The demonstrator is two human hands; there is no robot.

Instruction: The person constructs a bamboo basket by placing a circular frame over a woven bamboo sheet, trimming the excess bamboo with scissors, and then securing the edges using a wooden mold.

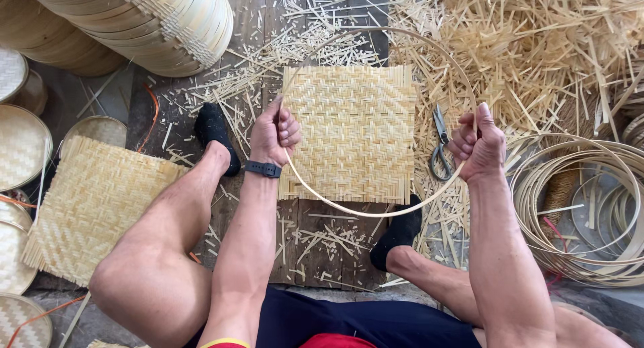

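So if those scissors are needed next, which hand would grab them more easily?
Probably the right hand. It grips the bamboo hoop right beside the scissors; the left hand holds the hoop's far side, across the woven mat.

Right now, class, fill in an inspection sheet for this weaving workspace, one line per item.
Surface: dark wooden boards, littered with offcuts.
Job's things: thin bamboo hoop held over a square woven mat.
Clutter: scissors, bamboo strip pile, second mat, coiled hoops, stacked round trays.
Grips: left hand and right hand each closed on the hoop.
Cables: nothing seen.
Surroundings: woven lids at left.
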